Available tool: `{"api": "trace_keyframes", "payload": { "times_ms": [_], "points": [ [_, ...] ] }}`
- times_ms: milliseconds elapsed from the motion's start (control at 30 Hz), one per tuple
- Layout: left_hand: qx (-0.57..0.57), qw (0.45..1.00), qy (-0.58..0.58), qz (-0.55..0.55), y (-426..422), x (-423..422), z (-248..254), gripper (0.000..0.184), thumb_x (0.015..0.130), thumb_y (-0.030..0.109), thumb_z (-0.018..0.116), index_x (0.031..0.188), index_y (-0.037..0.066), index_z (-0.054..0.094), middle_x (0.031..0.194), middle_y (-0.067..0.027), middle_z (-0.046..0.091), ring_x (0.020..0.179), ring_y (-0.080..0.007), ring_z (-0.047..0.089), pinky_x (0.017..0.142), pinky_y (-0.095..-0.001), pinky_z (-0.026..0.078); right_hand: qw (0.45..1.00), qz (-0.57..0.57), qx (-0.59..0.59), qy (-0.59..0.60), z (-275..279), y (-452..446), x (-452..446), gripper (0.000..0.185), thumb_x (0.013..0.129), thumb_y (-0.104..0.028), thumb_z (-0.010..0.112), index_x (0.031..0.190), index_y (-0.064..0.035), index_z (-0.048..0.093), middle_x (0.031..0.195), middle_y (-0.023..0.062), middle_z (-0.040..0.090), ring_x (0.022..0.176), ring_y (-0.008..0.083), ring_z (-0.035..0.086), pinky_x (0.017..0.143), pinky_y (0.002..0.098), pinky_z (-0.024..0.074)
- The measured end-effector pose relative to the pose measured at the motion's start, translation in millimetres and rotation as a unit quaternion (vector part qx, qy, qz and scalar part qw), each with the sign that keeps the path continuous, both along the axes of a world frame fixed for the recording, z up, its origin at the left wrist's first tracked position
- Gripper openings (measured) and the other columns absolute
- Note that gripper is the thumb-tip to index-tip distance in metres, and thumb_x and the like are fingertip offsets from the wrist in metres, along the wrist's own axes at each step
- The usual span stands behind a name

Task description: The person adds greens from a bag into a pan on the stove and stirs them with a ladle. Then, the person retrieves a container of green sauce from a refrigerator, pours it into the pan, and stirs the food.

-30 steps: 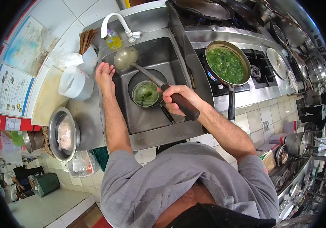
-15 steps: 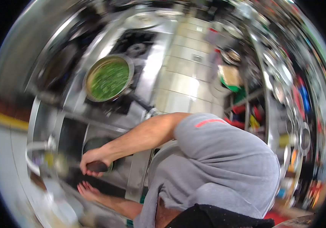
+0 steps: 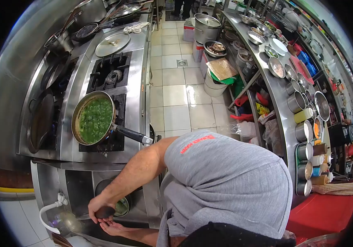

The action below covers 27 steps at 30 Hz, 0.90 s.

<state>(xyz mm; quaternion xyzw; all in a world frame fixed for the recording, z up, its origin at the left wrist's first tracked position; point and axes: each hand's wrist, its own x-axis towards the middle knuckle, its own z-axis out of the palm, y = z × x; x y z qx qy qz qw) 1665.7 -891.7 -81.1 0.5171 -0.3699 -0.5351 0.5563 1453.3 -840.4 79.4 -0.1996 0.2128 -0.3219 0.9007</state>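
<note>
In the head view my right hand (image 3: pixel 98 206) is closed around a dark, rounded object (image 3: pixel 105 212) whose kind I cannot make out. Just below it my left hand (image 3: pixel 112 227) is held palm up, fingers extended and partly hidden by the right hand. Both hands are over a steel sink (image 3: pixel 77 187). A metal bowl (image 3: pixel 128 204) with something green inside stands beside my right wrist, partly covered by the forearm. To the left a white curved faucet (image 3: pixel 47 208) reaches over the basin.
On the stove a pan (image 3: pixel 74 131) holds chopped greens, its black handle (image 3: pixel 131 133) pointing towards my right arm. A metal lid or tray (image 3: pixel 112 44) lies beyond a burner. Across the tiled aisle, a steel counter (image 3: pixel 267 61) carries several bowls and containers.
My right hand has moved down in the view with the dark object. My left hand has come closer beneath it. The view has shifted and become sharper.
</note>
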Motion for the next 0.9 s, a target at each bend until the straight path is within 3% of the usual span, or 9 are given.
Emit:
{"api": "trace_keyframes", "payload": {
  "times_ms": [133, 200, 367, 467, 533, 600, 667, 900],
  "points": [
    [0.001, 1.0, 0.015, 0.012, -4.3, 1.0, -8.1, 0.042, 0.089, 0.017, 0.051, 0.124, -0.003, 0.04, 0.114, -0.0143, 0.05, 0.092, -0.0215, 0.053, 0.078, -0.0312, 0.043, 0.998, -0.067, -0.006, 0.017, 1.6, -4.6, 20.5, 0.013, 0.07, -0.005, 0.059, 0.063, -0.0035, 0.049, 0.055, 0.0071, 0.049, 0.044, 0.0205, 0.047, 0.044, 0.037, 0.0387],
    [0.002, 1.0, 0.017, 0.019, -8.0, 4.5, -14.5, 0.042, 0.089, 0.017, 0.051, 0.125, -0.003, 0.04, 0.115, -0.0141, 0.05, 0.093, -0.0216, 0.053, 0.079, -0.0312, 0.043, 0.997, -0.075, 0.012, 0.014, -0.6, -12.0, 25.2, 0.013, 0.067, -0.004, 0.061, 0.059, -0.0031, 0.051, 0.052, 0.0094, 0.05, 0.042, 0.0211, 0.049, 0.041, 0.0342, 0.039],
    [0.009, 0.999, 0.02, 0.043, -21.5, 31.1, -39.2, 0.042, 0.09, 0.018, 0.05, 0.125, -0.002, 0.039, 0.119, -0.0137, 0.049, 0.095, -0.0219, 0.053, 0.08, -0.0312, 0.043, 0.998, 0.011, 0.003, -0.061, 3.5, -19.3, 10.3, 0.015, 0.066, -0.006, 0.062, 0.059, -0.0043, 0.049, 0.054, 0.0094, 0.05, 0.043, 0.0206, 0.049, 0.041, 0.0338, 0.0381],
    [0.024, 0.997, 0.066, 0.043, 29.1, -11.1, 12.6, 0.043, 0.091, 0.021, 0.049, 0.126, 0.0, 0.038, 0.126, -0.0129, 0.044, 0.099, -0.0214, 0.051, 0.083, -0.0314, 0.043, 0.996, 0.057, -0.019, -0.062, 10.3, -19.2, 3.5, 0.016, 0.068, -0.008, 0.062, 0.06, -0.0047, 0.049, 0.056, 0.0095, 0.05, 0.043, 0.0217, 0.048, 0.042, 0.0343, 0.0371],
    [0.016, 0.997, 0.044, 0.058, 36.5, -21.9, 18.7, 0.041, 0.091, 0.021, 0.049, 0.124, -0.001, 0.04, 0.125, -0.0127, 0.045, 0.1, -0.0218, 0.052, 0.084, -0.0319, 0.043, 0.996, -0.002, -0.091, 0.026, 25.7, 4.5, -5.0, 0.017, 0.068, -0.009, 0.061, 0.06, -0.0047, 0.047, 0.055, 0.0084, 0.047, 0.042, 0.0209, 0.045, 0.042, 0.0342, 0.0347],
    [0.009, 0.996, 0.018, 0.086, 46.8, -34.2, 22.7, 0.04, 0.091, 0.022, 0.048, 0.122, -0.001, 0.043, 0.123, -0.0124, 0.047, 0.101, -0.0223, 0.052, 0.085, -0.0324, 0.043, 0.994, -0.004, -0.104, 0.025, 33.7, 21.7, -21.7, 0.019, 0.069, -0.01, 0.06, 0.058, -0.005, 0.046, 0.053, 0.0075, 0.045, 0.041, 0.0195, 0.043, 0.04, 0.0326, 0.0315],
    [0.005, 0.997, 0.016, 0.072, 57.1, -54.4, 27.3, 0.039, 0.091, 0.022, 0.048, 0.122, -0.001, 0.044, 0.123, -0.0122, 0.048, 0.101, -0.0224, 0.052, 0.085, -0.0324, 0.043, 0.987, 0.11, -0.039, -0.106, 37.8, 30.9, -43.2, 0.019, 0.069, -0.011, 0.06, 0.058, -0.0048, 0.046, 0.052, 0.0078, 0.045, 0.04, 0.0189, 0.041, 0.038, 0.0314, 0.0297],
    [-0.012, 0.999, 0.034, -0.039, 99.7, -122.7, 48.8, 0.038, 0.091, 0.022, 0.047, 0.119, -0.002, 0.047, 0.12, -0.0118, 0.05, 0.102, -0.0227, 0.052, 0.085, -0.0325, 0.043, 0.984, 0.095, -0.028, -0.146, 80.1, 125.1, -125.3, 0.016, 0.072, -0.01, 0.056, 0.064, -0.004, 0.044, 0.055, 0.0072, 0.048, 0.041, 0.0171, 0.043, 0.037, 0.0278, 0.0275]
  ]
}}
